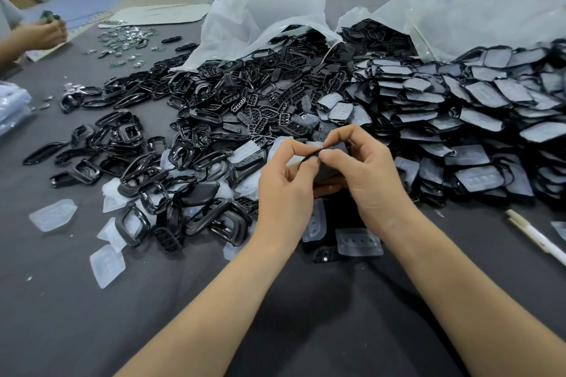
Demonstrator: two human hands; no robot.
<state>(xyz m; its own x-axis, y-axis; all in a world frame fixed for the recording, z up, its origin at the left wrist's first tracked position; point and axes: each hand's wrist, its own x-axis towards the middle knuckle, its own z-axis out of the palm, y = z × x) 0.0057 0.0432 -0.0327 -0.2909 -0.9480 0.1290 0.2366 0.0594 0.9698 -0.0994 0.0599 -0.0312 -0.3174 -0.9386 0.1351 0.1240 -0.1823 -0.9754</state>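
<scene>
My left hand (283,187) and my right hand (369,171) meet above the dark table (92,315). Between their fingertips they pinch a small black frame with a translucent rubber pad (332,151) in it, seen edge-on. My palms hide most of the piece. Just below my hands lie a few translucent button pads (358,242) and a black perforated insert (324,257).
A heap of loose black frames (196,144) and clear pads (53,214) spreads left. Stacked assembled pieces (477,119) fill the right, spilling from plastic bags (263,18). A white pen (536,237) lies at right. Another person's hand (43,34) works at far left.
</scene>
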